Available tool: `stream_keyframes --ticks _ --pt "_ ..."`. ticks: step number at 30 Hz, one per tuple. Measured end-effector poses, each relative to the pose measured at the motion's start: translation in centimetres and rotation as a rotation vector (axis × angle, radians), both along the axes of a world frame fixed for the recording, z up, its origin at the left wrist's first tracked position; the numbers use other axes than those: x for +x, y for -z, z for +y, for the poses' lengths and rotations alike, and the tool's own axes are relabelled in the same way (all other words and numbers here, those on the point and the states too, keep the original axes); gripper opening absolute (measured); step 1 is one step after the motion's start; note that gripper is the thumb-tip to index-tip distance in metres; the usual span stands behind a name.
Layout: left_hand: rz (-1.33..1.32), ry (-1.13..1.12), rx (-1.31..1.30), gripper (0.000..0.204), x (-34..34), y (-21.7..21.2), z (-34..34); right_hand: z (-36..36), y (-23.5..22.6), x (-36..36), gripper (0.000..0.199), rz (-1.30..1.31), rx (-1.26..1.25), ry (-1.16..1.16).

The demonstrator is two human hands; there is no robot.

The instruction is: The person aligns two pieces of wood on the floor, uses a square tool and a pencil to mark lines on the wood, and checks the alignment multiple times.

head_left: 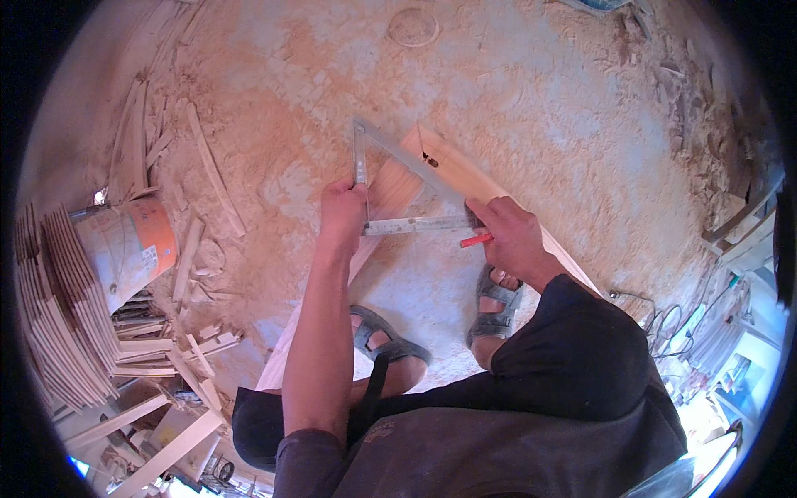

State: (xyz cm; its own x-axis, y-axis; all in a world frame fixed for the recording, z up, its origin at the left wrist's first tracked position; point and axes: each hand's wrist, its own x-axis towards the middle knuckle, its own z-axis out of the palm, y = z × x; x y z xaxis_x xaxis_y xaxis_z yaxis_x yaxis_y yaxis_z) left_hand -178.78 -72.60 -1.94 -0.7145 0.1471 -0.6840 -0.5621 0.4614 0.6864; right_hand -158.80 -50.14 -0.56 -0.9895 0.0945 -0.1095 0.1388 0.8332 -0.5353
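Head view looks straight down past my knees to a sawdust-covered floor (274, 116), where two pale boards (465, 178) meet at their far ends in a corner. I lay a metal triangle square (407, 178) across that corner so its edges run along both boards and show whether the joint is true. My left hand (343, 207) presses down on the square's left corner, fingers curled together over the upright leg to keep it from sliding on the smooth planed wood. My right hand (510, 236) steadies the square's right corner with its fingertips while pinching a red pencil (476, 241), whose tip points left, just below the square's near edge. That near edge is a flat, graduated strip, dull grey and thin. Both boards are light, straight-grained softwood with clean edges. My sandalled feet (498, 311) stand between the boards. Off to the left lie loose offcuts (207, 170), a stack of thin slats (50, 307) and a tipped bucket (124, 249).
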Motion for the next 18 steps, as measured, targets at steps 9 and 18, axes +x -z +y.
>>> stream_keyframes --ticks 9,18 --pt "0.334 0.388 -0.503 0.044 -0.2 -0.2 3.0 0.9 1.5 1.0 0.040 0.096 -0.001 0.099" --pt "0.267 0.494 -0.770 0.054 -1.0 -1.0 4.1 1.3 2.2 0.8 0.042 0.124 -0.045 0.088"
